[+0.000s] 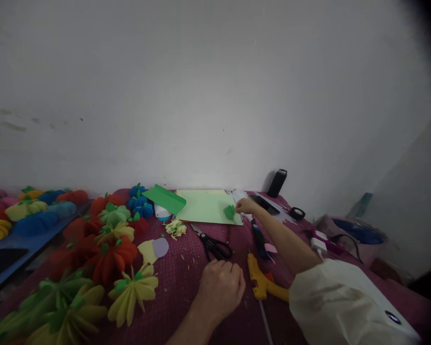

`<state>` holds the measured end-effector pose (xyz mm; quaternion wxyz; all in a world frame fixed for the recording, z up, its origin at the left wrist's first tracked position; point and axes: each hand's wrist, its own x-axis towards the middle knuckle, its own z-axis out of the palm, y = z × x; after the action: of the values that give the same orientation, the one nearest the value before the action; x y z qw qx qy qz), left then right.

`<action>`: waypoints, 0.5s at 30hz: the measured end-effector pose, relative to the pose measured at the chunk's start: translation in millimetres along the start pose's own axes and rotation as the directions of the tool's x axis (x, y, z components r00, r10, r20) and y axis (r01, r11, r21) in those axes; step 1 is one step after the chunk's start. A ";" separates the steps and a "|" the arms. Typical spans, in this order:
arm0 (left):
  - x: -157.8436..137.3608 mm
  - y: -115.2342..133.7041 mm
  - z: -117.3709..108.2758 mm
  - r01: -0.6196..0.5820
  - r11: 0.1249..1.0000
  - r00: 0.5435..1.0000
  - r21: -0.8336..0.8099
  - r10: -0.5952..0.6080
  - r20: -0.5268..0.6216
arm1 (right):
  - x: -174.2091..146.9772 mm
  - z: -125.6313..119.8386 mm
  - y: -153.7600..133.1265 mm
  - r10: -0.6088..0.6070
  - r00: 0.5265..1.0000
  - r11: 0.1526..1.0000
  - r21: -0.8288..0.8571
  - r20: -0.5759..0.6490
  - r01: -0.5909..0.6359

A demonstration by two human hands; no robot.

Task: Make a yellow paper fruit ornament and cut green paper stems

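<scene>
The right grip [247, 206] reaches over the counter [175, 287] toward its far edge, back up and fingers bunched together; I cannot tell whether they pinch anything. Just beside the fingertips, on the right end of a pale green sheet [201, 207], lies a small heap of green bits [229, 212]. The sheet lies flat along the counter's far edge, by the wall. The left grip [221, 290] is curled into a fist near the middle of the counter's near edge, with nothing visible in it.

Directly beyond the fist are the scissors [215, 245], black handles toward it and blades pointing to the far edge. A yellow glue gun [260, 280] lies to the fist's right, below the right forearm, and a dark tool [259, 239] lies between glue gun and sheet. Left of the scissors are yellow shreds [175, 229] and, nearer, a purple disc [161, 247]. A green card [165, 198] overlaps the sheet's left end. Paper pumpkins [113, 254] in red, yellow, green and blue crowd the counter's left side. Near its far right corner stand a black cylinder [277, 183] and a black roll [297, 213].
</scene>
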<state>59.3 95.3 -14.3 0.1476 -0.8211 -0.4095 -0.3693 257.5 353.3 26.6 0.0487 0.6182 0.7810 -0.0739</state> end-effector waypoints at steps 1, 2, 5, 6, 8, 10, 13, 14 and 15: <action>0.0 0.0 0.1 0.002 1.000 1.000 0.001 -0.002 0.000 | -0.5 0.6 -0.1 -0.011 1.000 1.000 -0.011 -0.004 0.011; 0.0 0.0 0.2 0.005 1.000 1.000 0.002 -0.005 -0.001 | -1.2 1.1 -0.1 -0.022 1.000 0.999 -0.025 -0.010 0.022; -0.2 0.1 -0.2 0.014 1.000 1.000 0.000 -0.014 -0.008 | -4.1 1.3 0.0 -0.060 0.997 0.995 -0.079 -0.041 0.057; -0.2 0.2 -0.6 0.017 1.000 1.000 -0.002 -0.017 -0.006 | -5.4 1.2 0.1 -0.073 0.996 0.993 -0.100 -0.055 0.067; 0.1 0.4 -1.8 0.019 1.000 1.000 -0.005 -0.018 0.009 | -8.2 0.7 0.2 -0.099 0.992 0.986 -0.141 -0.082 0.086; 0.6 0.8 -3.1 0.021 1.000 0.999 -0.008 -0.020 0.027 | -10.8 0.4 -0.1 -0.122 0.987 0.978 -0.181 -0.108 0.101; 1.2 1.1 -4.0 0.027 1.000 0.999 -0.008 -0.027 0.030 | -13.4 0.5 -1.6 -0.156 0.979 0.965 -0.232 -0.135 0.122; 1.3 1.1 -3.9 0.028 1.000 0.999 -0.007 -0.027 0.029 | -13.9 0.6 -2.2 -0.167 0.976 0.961 -0.246 -0.140 0.128; 1.3 0.9 -3.7 0.029 1.000 0.999 -0.005 -0.029 0.031 | -14.3 0.6 -2.9 -0.177 0.974 0.956 -0.259 -0.143 0.135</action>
<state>58.7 93.4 -10.8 0.1335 -0.8211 -0.4224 -0.3599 258.0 338.8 28.6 0.0548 0.5474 0.8319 0.0721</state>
